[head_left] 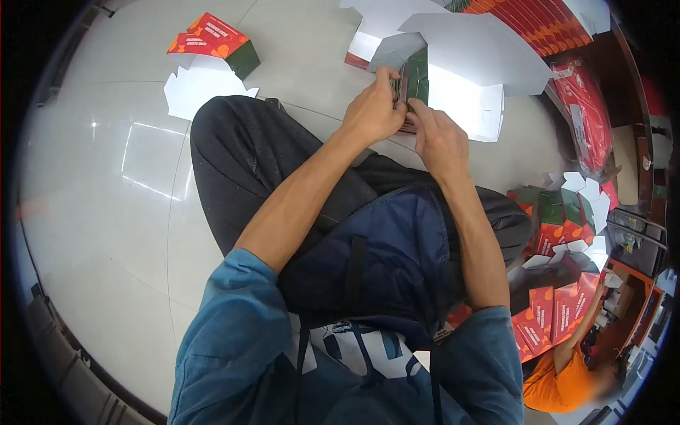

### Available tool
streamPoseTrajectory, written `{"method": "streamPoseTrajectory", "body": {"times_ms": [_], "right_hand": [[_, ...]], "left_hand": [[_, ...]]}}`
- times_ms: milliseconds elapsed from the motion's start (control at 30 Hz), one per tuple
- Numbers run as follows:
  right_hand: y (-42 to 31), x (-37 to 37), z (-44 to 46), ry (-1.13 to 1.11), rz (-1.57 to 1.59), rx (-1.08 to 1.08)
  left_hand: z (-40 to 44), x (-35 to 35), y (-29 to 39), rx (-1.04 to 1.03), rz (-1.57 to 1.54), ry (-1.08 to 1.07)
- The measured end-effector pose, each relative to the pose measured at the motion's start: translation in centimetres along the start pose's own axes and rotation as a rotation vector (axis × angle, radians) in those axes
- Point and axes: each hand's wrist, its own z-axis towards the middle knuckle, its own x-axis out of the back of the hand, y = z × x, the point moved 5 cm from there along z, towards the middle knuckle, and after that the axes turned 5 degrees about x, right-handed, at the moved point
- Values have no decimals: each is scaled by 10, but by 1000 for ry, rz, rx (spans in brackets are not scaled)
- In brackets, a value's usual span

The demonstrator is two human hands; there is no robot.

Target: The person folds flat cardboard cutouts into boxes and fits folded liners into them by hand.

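Observation:
A small cardboard box (418, 74) with green sides and a grey-white flap stands in front of my crossed legs. My left hand (375, 110) is closed on its near left side, fingers reaching over the edge toward the inside. On the near right edge, my right hand (440, 138) pinches the green panel with thumb and fingers. The two hands almost touch each other at the near corner. What lies inside the box is mostly hidden by my fingers. Right behind it spreads a large open white carton sheet (476, 49), partly folded.
On the tiled floor (127, 227) at the left sits a red and green box (216, 39) with white flaps. Stacked red flat cartons (531, 25) lie at the back right, near a red plastic-wrapped bundle (584, 113). Several open boxes (556, 312) and a person in orange (556, 382) are at the right.

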Motion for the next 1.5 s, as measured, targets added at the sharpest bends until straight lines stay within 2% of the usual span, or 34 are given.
{"method": "streamPoseTrajectory", "body": {"times_ms": [133, 333, 467, 567, 600, 700, 833, 1300, 1500], "right_hand": [[2, -12, -4, -113, -24, 5], [7, -4, 2, -380, 255, -196], [27, 0, 20, -153, 585, -400], [34, 1, 54, -38, 503, -561], [32, 3, 65, -97, 388, -596], [47, -19, 75, -179, 336, -482], [47, -21, 65, -114, 390, -526], [54, -29, 64, -64, 319, -538], [61, -43, 68, -220, 350, -602]], "left_hand": [[0, -3, -3, 31, -28, -3], [6, -5, -7, 95, -37, -10], [5, -5, -5, 188, -71, -122], [6, -5, -3, 149, -46, -104], [6, -5, -4, 124, -47, -59], [10, -4, -7, 102, -27, 34], [17, 1, -2, 68, -31, 141], [19, -7, -3, -33, -44, 191], [17, -7, -3, -40, -40, 202]]}}
